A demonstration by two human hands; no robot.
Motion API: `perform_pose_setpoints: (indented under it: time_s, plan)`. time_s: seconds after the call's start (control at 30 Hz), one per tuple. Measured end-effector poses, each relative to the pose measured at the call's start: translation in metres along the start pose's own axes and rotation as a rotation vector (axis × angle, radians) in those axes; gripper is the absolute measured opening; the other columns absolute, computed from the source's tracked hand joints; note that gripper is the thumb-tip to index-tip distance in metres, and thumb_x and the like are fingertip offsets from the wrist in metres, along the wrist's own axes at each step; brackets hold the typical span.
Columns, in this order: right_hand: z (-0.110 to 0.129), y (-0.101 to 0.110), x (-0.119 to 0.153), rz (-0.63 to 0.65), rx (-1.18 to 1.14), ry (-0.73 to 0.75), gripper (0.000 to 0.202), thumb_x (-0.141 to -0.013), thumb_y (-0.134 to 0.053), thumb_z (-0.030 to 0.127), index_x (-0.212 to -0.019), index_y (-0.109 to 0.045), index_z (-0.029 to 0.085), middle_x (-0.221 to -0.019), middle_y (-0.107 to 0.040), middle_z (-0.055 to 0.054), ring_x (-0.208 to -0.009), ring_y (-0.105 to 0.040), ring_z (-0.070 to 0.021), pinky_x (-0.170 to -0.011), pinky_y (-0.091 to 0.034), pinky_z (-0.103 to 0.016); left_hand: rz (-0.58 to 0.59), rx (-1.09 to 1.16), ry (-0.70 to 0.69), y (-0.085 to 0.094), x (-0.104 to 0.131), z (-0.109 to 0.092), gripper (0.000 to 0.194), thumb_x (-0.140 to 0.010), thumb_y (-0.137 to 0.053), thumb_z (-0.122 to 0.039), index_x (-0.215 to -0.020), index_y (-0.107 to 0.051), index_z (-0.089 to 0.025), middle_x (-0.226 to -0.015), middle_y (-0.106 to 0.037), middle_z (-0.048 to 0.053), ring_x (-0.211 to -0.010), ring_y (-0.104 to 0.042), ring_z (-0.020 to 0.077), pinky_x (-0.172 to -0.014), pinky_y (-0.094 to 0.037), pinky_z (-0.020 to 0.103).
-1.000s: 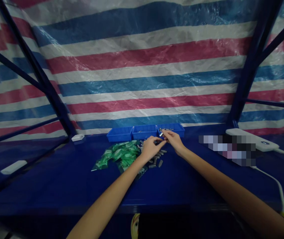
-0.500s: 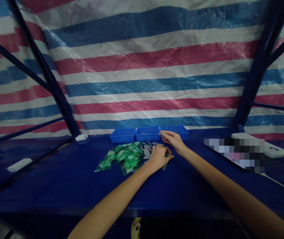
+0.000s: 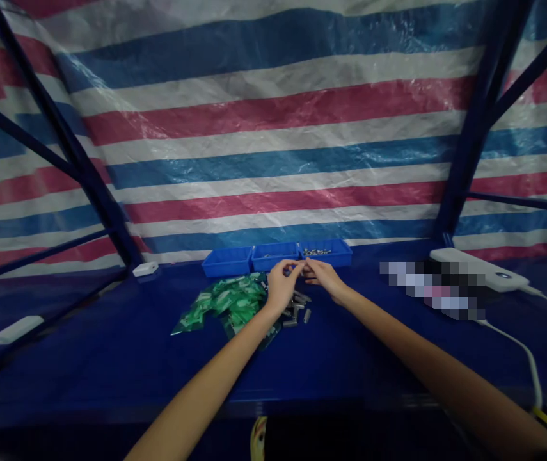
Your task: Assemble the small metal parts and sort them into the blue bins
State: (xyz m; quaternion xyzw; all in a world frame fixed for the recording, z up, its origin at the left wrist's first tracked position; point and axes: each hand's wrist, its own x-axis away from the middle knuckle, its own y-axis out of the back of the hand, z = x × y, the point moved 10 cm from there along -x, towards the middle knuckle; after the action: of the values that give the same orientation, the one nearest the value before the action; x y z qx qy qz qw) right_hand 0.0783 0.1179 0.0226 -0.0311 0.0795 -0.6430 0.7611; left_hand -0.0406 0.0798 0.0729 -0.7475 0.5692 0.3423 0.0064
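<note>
My left hand and my right hand meet at the fingertips just in front of the blue bins. Both are pinched closed on something too small to make out. Beneath and beside my left hand lie several small grey metal pieces. Left of them spreads a pile of green items in clear bags. Behind stand three blue bins: the left, the middle and the right, which holds small shiny parts.
A pixelated flat device lies on the blue table at right, beside a white power bank with a cable. Small white boxes sit at left. Blue posts flank a striped sheet.
My left hand has risen from the metal pieces and now meets my right hand at the fingertips. The view has shifted slightly, and the right bin's contents show more.
</note>
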Motion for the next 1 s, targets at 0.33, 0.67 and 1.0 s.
perform_pose_setpoints:
  time_s: [0.33,0.67,1.0]
  plan:
    - [0.012,-0.019,0.017,0.085,0.053,0.067,0.024,-0.070,-0.067,0.033,-0.088,-0.066,0.016,-0.078,-0.068,-0.004,-0.072,-0.064,-0.0139,-0.058,-0.047,-0.021,-0.149,0.227,0.111,0.010,-0.004,0.021,0.036,-0.074,-0.055,-0.049,-0.080,-0.063,-0.015,-0.079,-0.062,0.004,-0.074,-0.054,0.0143,-0.071,-0.042,0.026]
    - [0.033,0.004,0.014,-0.110,0.072,0.284,0.036,-0.063,-0.067,0.045,-0.085,-0.068,0.016,-0.064,-0.062,-0.001,-0.054,-0.054,-0.0111,-0.054,-0.043,-0.024,-0.085,0.201,0.135,0.003,-0.001,0.014,0.042,-0.075,-0.052,-0.053,-0.084,-0.062,-0.014,-0.082,-0.063,0.005,-0.078,-0.055,0.0150,-0.074,-0.041,0.025]
    - [0.034,0.011,0.017,-0.153,-0.004,0.241,0.032,-0.060,-0.069,0.043,-0.077,-0.070,0.016,-0.075,-0.068,-0.003,-0.070,-0.058,-0.0143,-0.066,-0.044,-0.026,0.127,0.098,0.076,-0.018,0.002,0.006,0.044,-0.080,-0.042,-0.053,-0.076,-0.065,-0.015,-0.072,-0.062,0.002,-0.070,-0.053,0.0150,-0.065,-0.039,0.024]
